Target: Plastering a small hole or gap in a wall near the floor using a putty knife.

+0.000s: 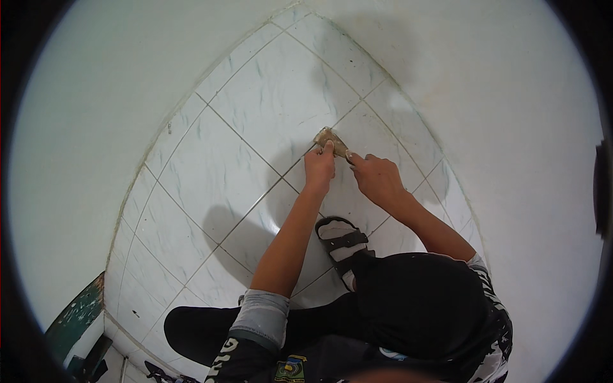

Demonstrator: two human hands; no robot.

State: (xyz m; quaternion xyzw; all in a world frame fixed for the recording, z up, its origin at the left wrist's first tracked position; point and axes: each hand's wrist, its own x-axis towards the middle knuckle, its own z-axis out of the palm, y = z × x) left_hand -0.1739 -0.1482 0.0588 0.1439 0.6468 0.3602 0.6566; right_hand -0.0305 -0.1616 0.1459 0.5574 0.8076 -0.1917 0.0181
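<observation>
A putty knife with a worn, brownish blade (331,142) is held low over the white tiled floor (255,121). The far end of its blade is at a grout line; whether it touches the tile I cannot tell. My right hand (377,179) is closed round the handle, most of which the fingers hide. On the blade's near side my left hand (320,167) is closed, its thumb pressed on top of the blade.
Pale walls (511,127) meet the floor on both sides and join in the far corner. My sandalled foot (345,242) is planted just below my hands, beside my bent, black-clad knee (421,300). At the lower left stands a chipped green board (76,319).
</observation>
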